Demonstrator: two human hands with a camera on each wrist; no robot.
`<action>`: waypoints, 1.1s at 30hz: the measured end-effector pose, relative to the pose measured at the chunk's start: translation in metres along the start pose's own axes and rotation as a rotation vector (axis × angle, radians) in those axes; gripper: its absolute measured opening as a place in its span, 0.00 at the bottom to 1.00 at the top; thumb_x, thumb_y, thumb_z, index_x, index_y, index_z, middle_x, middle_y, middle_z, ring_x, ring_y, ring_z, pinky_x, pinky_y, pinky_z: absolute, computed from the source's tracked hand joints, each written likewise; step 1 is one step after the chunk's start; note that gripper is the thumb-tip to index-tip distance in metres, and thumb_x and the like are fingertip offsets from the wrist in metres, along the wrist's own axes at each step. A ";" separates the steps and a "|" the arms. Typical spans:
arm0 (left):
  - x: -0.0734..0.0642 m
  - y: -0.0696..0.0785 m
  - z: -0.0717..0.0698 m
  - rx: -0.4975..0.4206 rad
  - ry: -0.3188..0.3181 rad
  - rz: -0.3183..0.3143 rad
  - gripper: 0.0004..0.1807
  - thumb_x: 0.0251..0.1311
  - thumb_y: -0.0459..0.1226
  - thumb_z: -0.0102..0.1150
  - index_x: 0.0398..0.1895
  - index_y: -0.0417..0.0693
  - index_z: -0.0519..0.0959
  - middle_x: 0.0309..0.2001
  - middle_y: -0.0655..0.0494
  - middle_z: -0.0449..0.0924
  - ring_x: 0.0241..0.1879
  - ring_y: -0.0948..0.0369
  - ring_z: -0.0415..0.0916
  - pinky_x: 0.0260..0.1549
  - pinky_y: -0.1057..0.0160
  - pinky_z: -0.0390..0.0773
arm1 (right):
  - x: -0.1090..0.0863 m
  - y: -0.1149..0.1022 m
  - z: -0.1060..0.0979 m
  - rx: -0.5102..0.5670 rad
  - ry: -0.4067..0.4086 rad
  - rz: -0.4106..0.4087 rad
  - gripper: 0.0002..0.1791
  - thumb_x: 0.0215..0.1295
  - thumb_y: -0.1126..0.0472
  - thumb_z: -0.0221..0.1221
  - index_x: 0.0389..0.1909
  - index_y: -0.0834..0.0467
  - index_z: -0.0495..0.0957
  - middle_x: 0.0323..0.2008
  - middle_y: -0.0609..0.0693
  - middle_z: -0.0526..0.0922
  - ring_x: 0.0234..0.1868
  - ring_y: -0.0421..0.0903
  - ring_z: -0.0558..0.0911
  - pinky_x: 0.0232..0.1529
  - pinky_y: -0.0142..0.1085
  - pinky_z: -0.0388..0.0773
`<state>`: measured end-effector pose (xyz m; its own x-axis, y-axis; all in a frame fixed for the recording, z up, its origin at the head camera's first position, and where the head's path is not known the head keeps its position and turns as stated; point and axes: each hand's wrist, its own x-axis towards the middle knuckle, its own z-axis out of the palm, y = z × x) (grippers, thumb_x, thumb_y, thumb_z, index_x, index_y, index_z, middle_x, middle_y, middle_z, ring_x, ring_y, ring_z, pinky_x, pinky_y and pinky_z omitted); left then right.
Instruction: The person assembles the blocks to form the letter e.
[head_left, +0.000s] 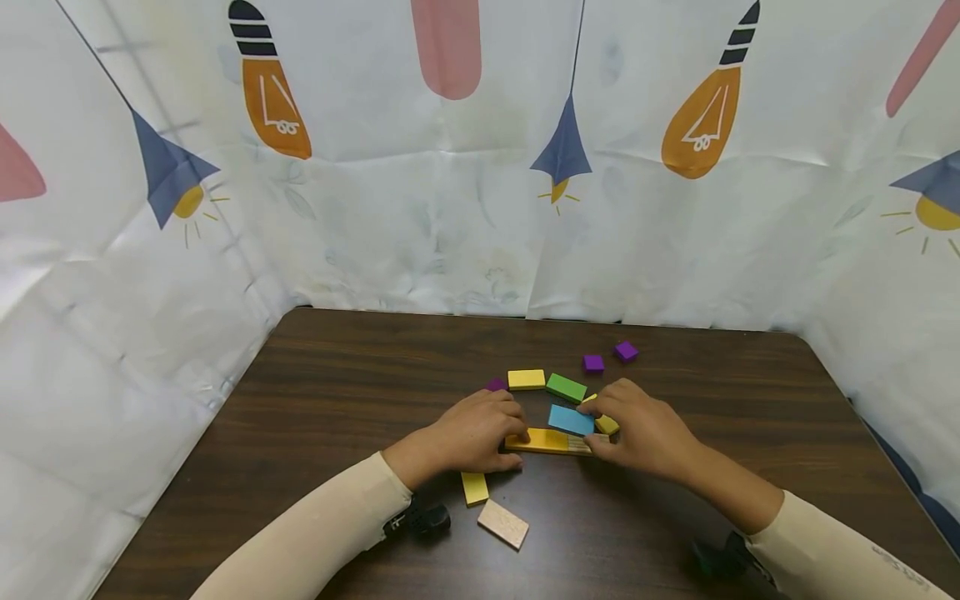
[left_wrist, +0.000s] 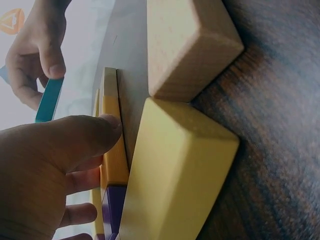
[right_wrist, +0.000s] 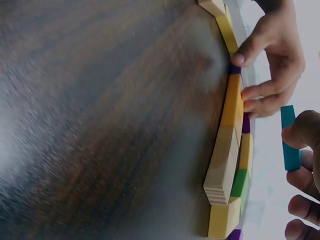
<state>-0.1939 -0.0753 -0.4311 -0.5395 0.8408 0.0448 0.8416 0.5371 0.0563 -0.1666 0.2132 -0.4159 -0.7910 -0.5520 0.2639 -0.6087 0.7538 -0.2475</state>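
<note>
A long orange block (head_left: 537, 440) lies flat at the table's middle, with a plain wooden block (head_left: 579, 447) end to end on its right. My left hand (head_left: 516, 446) holds the orange block, thumb on its near side and fingers on top; the left wrist view shows my thumb (left_wrist: 85, 137) against the orange block (left_wrist: 114, 150). My right hand (head_left: 594, 427) pinches a blue block (head_left: 570, 419) just above the orange one. In the right wrist view the blue block (right_wrist: 289, 137) hangs clear of the orange block (right_wrist: 232, 102) and the wooden block (right_wrist: 222, 167).
Behind the hands lie a yellow block (head_left: 527, 379), a green block (head_left: 566, 387) and two purple cubes (head_left: 593, 362) (head_left: 626, 351). A small yellow block (head_left: 474, 487) and a pale wooden block (head_left: 503, 523) sit near my left wrist. Printed cloth walls enclose the dark wooden table (head_left: 337, 392).
</note>
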 end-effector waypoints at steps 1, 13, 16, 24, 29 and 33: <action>0.000 0.000 0.000 -0.001 -0.001 0.000 0.16 0.62 0.55 0.68 0.48 0.60 0.88 0.50 0.65 0.83 0.53 0.62 0.74 0.59 0.58 0.73 | -0.002 -0.001 0.000 0.002 0.000 -0.003 0.20 0.56 0.51 0.74 0.49 0.50 0.87 0.41 0.40 0.81 0.44 0.41 0.74 0.28 0.30 0.74; 0.000 0.000 0.000 -0.002 -0.006 -0.004 0.16 0.62 0.55 0.68 0.47 0.60 0.88 0.49 0.65 0.83 0.53 0.62 0.74 0.57 0.58 0.74 | -0.019 -0.010 0.004 0.046 -0.015 -0.038 0.20 0.55 0.52 0.75 0.50 0.49 0.86 0.42 0.37 0.80 0.46 0.39 0.74 0.31 0.31 0.76; 0.001 0.000 0.000 -0.007 -0.011 -0.012 0.16 0.62 0.55 0.68 0.48 0.60 0.88 0.49 0.65 0.83 0.53 0.62 0.74 0.57 0.58 0.74 | -0.023 -0.011 0.006 0.059 -0.009 -0.049 0.20 0.54 0.52 0.75 0.49 0.49 0.86 0.41 0.37 0.79 0.44 0.38 0.73 0.31 0.31 0.76; 0.001 0.000 -0.001 -0.004 0.000 -0.004 0.16 0.62 0.55 0.69 0.47 0.60 0.88 0.48 0.64 0.83 0.52 0.62 0.74 0.57 0.57 0.74 | -0.033 -0.014 0.013 0.076 -0.021 -0.078 0.20 0.55 0.53 0.75 0.49 0.47 0.85 0.43 0.36 0.80 0.44 0.37 0.74 0.34 0.33 0.77; 0.001 0.000 0.000 -0.007 0.012 0.000 0.15 0.61 0.54 0.70 0.46 0.60 0.88 0.47 0.65 0.83 0.50 0.62 0.74 0.55 0.57 0.74 | -0.038 -0.016 0.016 0.104 -0.037 -0.086 0.19 0.55 0.52 0.75 0.49 0.46 0.85 0.45 0.34 0.80 0.47 0.36 0.75 0.37 0.35 0.80; 0.001 -0.001 0.001 -0.005 0.013 -0.003 0.15 0.61 0.54 0.70 0.45 0.60 0.88 0.47 0.66 0.83 0.50 0.62 0.74 0.54 0.58 0.74 | -0.042 -0.018 0.021 0.122 -0.029 -0.132 0.20 0.54 0.52 0.75 0.49 0.46 0.85 0.44 0.33 0.79 0.48 0.35 0.75 0.39 0.35 0.80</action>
<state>-0.1953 -0.0744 -0.4318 -0.5421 0.8383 0.0572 0.8400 0.5390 0.0617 -0.1242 0.2153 -0.4421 -0.7044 -0.6545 0.2748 -0.7087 0.6267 -0.3239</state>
